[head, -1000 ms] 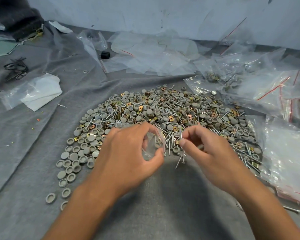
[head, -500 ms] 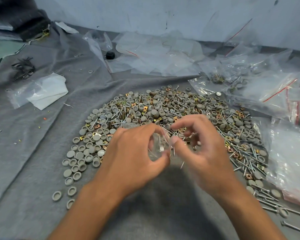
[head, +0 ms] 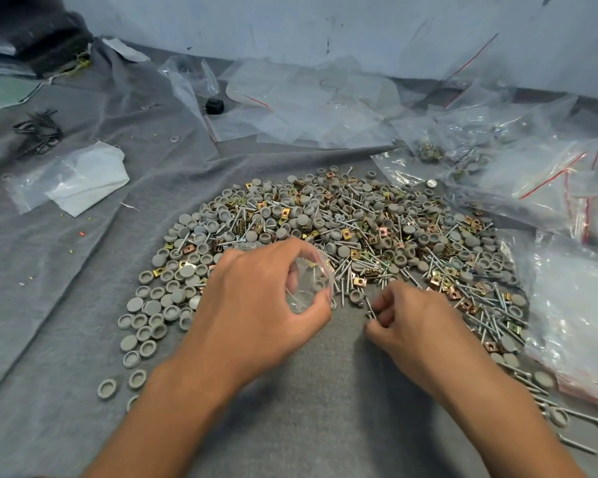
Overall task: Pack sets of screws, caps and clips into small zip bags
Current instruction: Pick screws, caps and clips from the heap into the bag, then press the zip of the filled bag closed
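Hundreds of screws, caps and clips (head: 342, 229) lie heaped just beyond our hands. Our left hand (head: 256, 305) grips the small zip bag (head: 308, 284), mouth toward the right, while our right hand (head: 408, 319) seemingly pinches a screw (head: 369, 307) lying near-to-far, just right of the bag.

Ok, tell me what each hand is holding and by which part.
The left hand grips a small clear zip bag around its body, mouth facing the pile. The right hand pinches a screw at its near end.
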A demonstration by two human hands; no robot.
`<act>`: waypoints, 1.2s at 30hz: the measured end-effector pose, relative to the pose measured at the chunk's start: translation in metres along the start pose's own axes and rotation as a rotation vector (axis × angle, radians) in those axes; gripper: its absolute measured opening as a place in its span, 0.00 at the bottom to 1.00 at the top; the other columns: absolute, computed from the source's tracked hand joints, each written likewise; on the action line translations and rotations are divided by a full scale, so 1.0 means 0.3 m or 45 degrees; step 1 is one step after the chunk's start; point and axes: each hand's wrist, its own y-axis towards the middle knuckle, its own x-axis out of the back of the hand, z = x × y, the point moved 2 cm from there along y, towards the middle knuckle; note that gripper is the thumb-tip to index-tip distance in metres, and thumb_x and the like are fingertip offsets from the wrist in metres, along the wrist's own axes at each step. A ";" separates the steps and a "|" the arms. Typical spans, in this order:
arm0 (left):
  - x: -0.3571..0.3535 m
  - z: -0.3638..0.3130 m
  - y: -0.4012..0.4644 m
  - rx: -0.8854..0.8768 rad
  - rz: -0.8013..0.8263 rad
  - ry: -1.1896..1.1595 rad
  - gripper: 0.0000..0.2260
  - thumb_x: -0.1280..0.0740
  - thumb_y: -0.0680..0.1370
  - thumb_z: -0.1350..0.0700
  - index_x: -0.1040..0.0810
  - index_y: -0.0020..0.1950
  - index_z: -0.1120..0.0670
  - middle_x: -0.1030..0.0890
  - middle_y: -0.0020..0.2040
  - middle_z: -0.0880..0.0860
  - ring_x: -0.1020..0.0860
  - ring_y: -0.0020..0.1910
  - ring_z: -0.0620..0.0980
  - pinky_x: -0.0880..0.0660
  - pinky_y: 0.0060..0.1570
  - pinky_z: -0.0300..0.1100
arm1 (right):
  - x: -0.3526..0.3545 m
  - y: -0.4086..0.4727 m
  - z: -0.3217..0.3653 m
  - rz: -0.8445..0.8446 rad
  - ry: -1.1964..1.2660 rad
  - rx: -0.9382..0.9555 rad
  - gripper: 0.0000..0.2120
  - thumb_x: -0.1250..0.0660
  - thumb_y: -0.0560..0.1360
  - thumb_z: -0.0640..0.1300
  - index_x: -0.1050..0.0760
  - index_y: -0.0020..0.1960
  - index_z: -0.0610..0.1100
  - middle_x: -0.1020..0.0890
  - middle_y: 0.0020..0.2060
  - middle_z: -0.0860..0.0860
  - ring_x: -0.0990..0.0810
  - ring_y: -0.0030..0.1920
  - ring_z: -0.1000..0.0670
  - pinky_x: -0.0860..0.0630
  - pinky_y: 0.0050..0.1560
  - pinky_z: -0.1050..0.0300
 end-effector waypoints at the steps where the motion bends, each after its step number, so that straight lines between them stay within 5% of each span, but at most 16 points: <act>1: 0.000 0.001 0.000 0.000 -0.002 -0.002 0.13 0.34 0.74 0.40 0.22 0.56 0.41 0.29 0.33 0.42 0.28 0.35 0.38 0.34 0.43 0.39 | 0.002 -0.003 -0.002 0.000 0.011 0.002 0.08 0.31 0.75 0.53 0.27 0.51 0.54 0.20 0.41 0.57 0.20 0.42 0.53 0.21 0.46 0.54; 5: -0.001 -0.001 0.001 0.000 -0.001 0.001 0.12 0.33 0.75 0.41 0.22 0.56 0.41 0.29 0.33 0.42 0.27 0.36 0.39 0.36 0.41 0.37 | 0.027 -0.001 -0.008 -0.029 -0.018 0.014 0.02 0.33 0.76 0.50 0.24 0.47 0.53 0.21 0.38 0.56 0.23 0.37 0.56 0.29 0.33 0.60; 12: -0.009 0.000 0.001 -0.006 0.015 0.020 0.12 0.32 0.75 0.42 0.22 0.56 0.41 0.29 0.32 0.42 0.28 0.34 0.39 0.37 0.39 0.37 | 0.028 -0.002 -0.041 0.050 -0.228 0.175 0.12 0.38 0.80 0.60 0.26 0.44 0.54 0.21 0.39 0.57 0.22 0.39 0.56 0.25 0.40 0.57; 15: -0.012 0.001 0.001 -0.019 0.010 0.032 0.12 0.32 0.75 0.42 0.22 0.56 0.41 0.29 0.32 0.42 0.28 0.34 0.39 0.34 0.40 0.38 | 0.062 -0.001 -0.022 -0.030 0.300 0.338 0.13 0.39 0.80 0.59 0.26 0.43 0.54 0.22 0.35 0.57 0.26 0.33 0.60 0.31 0.32 0.67; 19: -0.019 -0.005 0.000 -0.034 -0.003 0.066 0.12 0.34 0.74 0.39 0.24 0.55 0.41 0.29 0.33 0.39 0.27 0.36 0.37 0.32 0.47 0.40 | 0.116 -0.036 0.083 -0.206 1.008 0.716 0.09 0.38 0.81 0.58 0.25 0.47 0.55 0.24 0.37 0.59 0.28 0.34 0.57 0.33 0.35 0.67; 36: -0.013 -0.023 0.006 -0.030 0.045 0.065 0.11 0.38 0.73 0.39 0.26 0.53 0.40 0.24 0.37 0.40 0.26 0.37 0.38 0.29 0.53 0.44 | 0.040 -0.075 0.165 -0.626 0.673 0.872 0.07 0.32 0.78 0.50 0.21 0.54 0.49 0.21 0.50 0.61 0.23 0.52 0.59 0.32 0.51 0.71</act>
